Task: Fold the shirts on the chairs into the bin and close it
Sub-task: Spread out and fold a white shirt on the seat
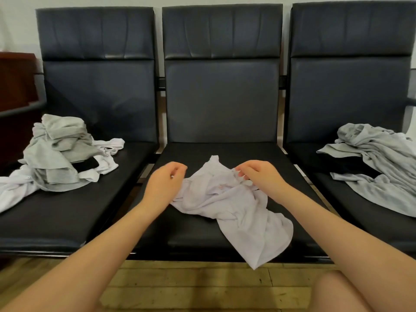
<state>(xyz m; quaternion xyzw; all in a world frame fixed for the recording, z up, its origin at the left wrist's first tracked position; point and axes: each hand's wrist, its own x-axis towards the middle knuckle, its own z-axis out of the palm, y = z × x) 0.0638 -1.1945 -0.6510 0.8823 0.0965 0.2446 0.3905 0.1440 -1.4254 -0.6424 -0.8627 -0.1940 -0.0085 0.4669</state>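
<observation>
Pinching white shirt (225,199) on middle chair (222,154): left hand (165,183) curled at its left edge, right hand (258,176) gripping far right corner. Shirt crumpled between hands, long axis trailing near-right over seat front. Bin unseen.

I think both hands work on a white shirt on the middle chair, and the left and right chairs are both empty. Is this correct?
Not fully. In the head view both hands, left and right, do work on the white shirt on the middle chair, but the side chairs are not empty: the left chair holds a pile of clothes, and the right chair holds grey garments.
</observation>
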